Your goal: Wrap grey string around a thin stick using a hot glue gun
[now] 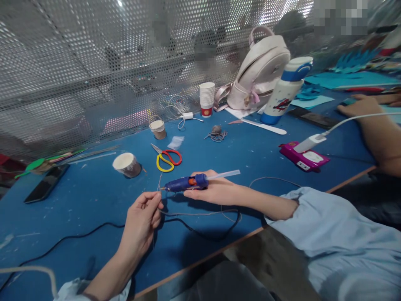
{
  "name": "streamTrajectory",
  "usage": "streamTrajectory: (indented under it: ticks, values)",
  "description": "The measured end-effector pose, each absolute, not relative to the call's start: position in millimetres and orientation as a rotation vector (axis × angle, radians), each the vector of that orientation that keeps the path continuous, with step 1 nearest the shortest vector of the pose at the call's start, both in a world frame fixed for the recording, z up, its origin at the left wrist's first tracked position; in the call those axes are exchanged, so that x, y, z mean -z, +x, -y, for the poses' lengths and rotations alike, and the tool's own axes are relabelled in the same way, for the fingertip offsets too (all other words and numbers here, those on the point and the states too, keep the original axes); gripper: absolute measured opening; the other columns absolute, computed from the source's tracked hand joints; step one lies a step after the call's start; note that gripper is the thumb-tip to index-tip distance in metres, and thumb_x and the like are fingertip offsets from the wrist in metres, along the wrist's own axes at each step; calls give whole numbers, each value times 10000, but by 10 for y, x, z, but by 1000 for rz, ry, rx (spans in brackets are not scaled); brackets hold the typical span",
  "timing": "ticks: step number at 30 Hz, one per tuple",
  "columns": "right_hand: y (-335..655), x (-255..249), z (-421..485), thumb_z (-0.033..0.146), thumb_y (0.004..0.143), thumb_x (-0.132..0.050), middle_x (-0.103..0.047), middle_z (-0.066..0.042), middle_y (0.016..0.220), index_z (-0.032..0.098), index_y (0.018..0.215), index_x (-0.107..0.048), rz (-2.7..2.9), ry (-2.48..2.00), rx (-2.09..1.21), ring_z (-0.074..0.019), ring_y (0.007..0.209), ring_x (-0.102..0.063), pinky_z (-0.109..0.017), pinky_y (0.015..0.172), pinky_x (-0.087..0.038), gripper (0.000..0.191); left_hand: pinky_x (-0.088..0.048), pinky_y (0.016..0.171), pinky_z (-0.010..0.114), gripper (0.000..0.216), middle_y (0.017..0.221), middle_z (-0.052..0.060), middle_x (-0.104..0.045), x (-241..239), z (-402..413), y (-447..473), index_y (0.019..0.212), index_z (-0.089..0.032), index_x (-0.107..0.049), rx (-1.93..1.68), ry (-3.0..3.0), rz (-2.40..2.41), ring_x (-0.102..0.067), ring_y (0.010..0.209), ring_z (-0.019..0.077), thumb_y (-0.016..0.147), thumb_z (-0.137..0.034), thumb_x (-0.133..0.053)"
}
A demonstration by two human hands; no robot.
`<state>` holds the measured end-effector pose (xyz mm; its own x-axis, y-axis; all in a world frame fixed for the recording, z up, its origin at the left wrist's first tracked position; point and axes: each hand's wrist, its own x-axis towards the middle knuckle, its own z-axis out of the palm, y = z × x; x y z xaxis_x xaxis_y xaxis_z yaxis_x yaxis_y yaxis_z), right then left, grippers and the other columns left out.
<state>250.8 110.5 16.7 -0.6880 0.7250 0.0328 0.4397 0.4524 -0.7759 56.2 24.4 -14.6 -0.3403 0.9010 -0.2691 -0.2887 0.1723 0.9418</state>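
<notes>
My right hand (214, 189) is wrapped round a blue hot glue gun (181, 184), and a clear glue stick (224, 174) juts from its back end. The gun lies level above the table, its nozzle pointing left. In a pinch, my left hand (143, 217) has a thin grey string (159, 183) whose end rises past the fingertips. The nozzle is at or very near this string, just above those fingertips; I cannot tell whether they touch. More string trails to the right under the gun. Beyond the gun lie scissors (167, 159) with red and yellow handles.
On the blue table (94, 217) stand two wood-like round pieces, the nearer one (127, 164) at left. A phone (46, 184), yarn ball (216, 130), paper cups (207, 98), water bottle (282, 96), backpack (261, 69) and pink power strip (302, 158) surround them. Another person's hand (360, 108) is at right.
</notes>
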Motion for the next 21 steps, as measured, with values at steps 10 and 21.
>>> streamTrajectory:
  ticks: [10,21]
  values:
    - [2510,-195,-1103,504,774,-564,-517,29,597,169,696,-535,2363,-996,-1120,-90,529,-428,-222,493,-299,345,-173,319,131,279,527,-53,-534,129,-255,575,728,-147,-579,-1400,630,-1379,-271,336,-9,649,-330,-773]
    - [2499,-164,-1113,505,769,-566,-518,29,600,174,669,-515,2383,-974,-1087,-87,522,-438,-219,482,-294,350,-168,314,129,300,518,-53,-543,144,-250,555,715,-147,-564,-1390,627,-1379,-267,325,-11,634,-335,-782]
